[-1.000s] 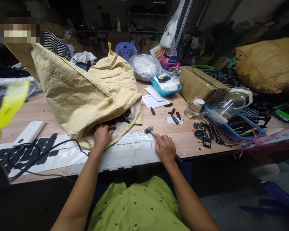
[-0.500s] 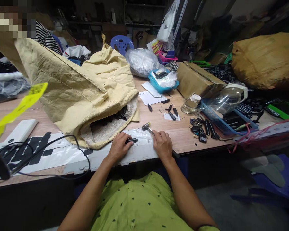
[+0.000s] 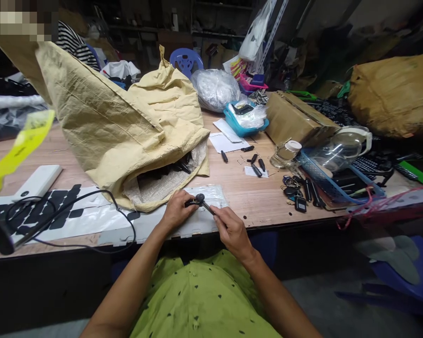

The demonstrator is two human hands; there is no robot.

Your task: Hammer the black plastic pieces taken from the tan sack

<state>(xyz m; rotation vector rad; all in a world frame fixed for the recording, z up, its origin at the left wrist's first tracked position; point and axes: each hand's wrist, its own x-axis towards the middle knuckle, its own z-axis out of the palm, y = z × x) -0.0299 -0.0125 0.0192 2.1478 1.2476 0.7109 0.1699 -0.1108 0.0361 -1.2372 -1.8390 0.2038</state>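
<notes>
Hammer (image 3: pixel 200 198), in closed right hand (image 3: pixel 232 229); black part (image 3: pixel 189 203), pinched in left hand (image 3: pixel 176 210); beige sack (image 3: pixel 127 131), beyond left hand.

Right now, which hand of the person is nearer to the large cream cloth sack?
The left hand. It holds a small black piece just outside the near edge of the cloth sack; the right hand is farther to the right, gripping the hammer.

No lettering can be read: the dark print on the yellow tag (image 3: pixel 20 151) is too blurred, and the dark mark on the hanging white plastic bag (image 3: pixel 251 46) too small.
</notes>
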